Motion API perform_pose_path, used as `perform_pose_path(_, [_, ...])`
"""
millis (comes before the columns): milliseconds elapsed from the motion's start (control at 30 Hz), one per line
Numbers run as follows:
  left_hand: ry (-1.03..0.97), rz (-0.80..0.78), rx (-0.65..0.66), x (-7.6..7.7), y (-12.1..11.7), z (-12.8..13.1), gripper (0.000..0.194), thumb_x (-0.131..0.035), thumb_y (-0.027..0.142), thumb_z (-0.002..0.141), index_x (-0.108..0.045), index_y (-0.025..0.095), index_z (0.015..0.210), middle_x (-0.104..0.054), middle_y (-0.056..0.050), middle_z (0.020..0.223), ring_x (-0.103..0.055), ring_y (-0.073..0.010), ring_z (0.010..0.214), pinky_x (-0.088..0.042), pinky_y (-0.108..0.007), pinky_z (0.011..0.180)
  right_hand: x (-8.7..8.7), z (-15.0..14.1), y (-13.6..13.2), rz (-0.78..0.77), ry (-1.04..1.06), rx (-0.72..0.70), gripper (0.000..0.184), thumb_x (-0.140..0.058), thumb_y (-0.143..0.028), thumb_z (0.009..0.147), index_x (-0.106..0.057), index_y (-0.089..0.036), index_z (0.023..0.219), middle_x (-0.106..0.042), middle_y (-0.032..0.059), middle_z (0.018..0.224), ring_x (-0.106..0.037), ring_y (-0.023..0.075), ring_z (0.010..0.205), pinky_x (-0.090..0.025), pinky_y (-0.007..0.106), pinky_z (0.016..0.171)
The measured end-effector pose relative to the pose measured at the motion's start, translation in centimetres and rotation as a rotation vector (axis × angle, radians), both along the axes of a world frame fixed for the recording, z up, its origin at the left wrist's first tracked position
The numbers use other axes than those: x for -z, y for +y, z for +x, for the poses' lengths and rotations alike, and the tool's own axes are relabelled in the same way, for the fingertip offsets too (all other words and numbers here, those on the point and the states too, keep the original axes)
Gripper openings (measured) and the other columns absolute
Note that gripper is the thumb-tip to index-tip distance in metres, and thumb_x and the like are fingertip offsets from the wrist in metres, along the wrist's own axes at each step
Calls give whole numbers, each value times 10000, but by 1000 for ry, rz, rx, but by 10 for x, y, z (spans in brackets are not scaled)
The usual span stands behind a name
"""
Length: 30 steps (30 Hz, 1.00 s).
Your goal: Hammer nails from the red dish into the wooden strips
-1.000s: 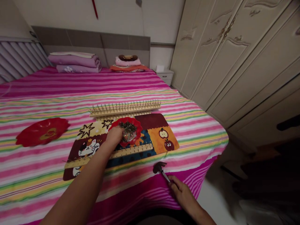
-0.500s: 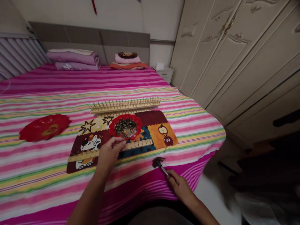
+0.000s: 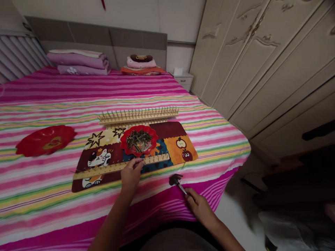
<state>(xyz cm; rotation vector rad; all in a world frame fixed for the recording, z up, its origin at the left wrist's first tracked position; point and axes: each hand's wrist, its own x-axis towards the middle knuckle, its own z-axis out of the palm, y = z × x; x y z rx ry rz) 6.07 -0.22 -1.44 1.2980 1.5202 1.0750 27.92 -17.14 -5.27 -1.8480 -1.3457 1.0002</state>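
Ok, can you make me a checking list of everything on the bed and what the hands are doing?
Surface: striped bedspread, with a picture mat laid on it.
Job's things: wooden strip with nails along its right part; red dish full of nails; small hammer.
Clutter: second red dish at the left; another nailed strip behind the mat.
Grips: left hand at the near strip, fingertips pinched, whether on a nail cannot be told; right hand on the hammer's handle.
Cables: nothing seen.
Surroundings: folded bedding by the headboard, wardrobe at the right, small bedside cabinet.
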Motion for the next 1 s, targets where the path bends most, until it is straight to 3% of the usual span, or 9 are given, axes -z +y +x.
perform_pose_path(133, [199,114,39,-5,-1,1,207,-578,372,654,-666,205,739,-674,-18,760,-607,-165,723,-467,-290,729,3,0,-2,8,36,9,338,-389,-357,845,-601,-168,1029,-602,9,680,-548,165,620,-440,266,613])
perform_pose_path(233, [315,222,91,-7,-2,1,183,-548,339,680,-666,208,728,-676,-24,773,-608,-174,752,-462,-291,730,-7,-5,-2,33,85,21,331,-413,-369,841,-613,-179,1024,-608,9,726,-546,162,651,-432,251,605])
perform_pose_path(467, [371,338,101,2,-3,1,165,-522,320,728,-649,214,739,-670,-18,769,-610,-165,756,-463,-275,713,-79,-32,32,169,121,-62,331,-397,-356,880,-568,-176,1098,-418,-61,556,-349,88,452,-285,192,436])
perform_pose_path(600, [397,372,110,4,-4,2,148,-518,296,739,-638,211,735,-662,-17,759,-604,-160,740,-456,-264,698,-109,-49,65,312,-15,-159,295,-380,-296,899,-553,-188,1113,-494,-36,608,-424,98,503,-325,193,487])
perform_pose_path(800, [451,375,120,3,-5,1,130,-500,248,742,-622,209,722,-625,-8,701,-572,-149,673,-430,-248,640,-112,-60,81,275,-194,-287,281,-391,-217,877,-565,-186,1096,-620,19,709,-537,135,594,-378,207,561])
perform_pose_path(1000, [390,339,137,5,-3,1,141,-494,277,745,-619,214,732,-642,-9,760,-579,-146,698,-445,-260,685,-98,-39,45,189,-12,-207,292,-383,-308,884,-586,-193,1060,-485,-45,564,-419,104,489,-313,194,471])
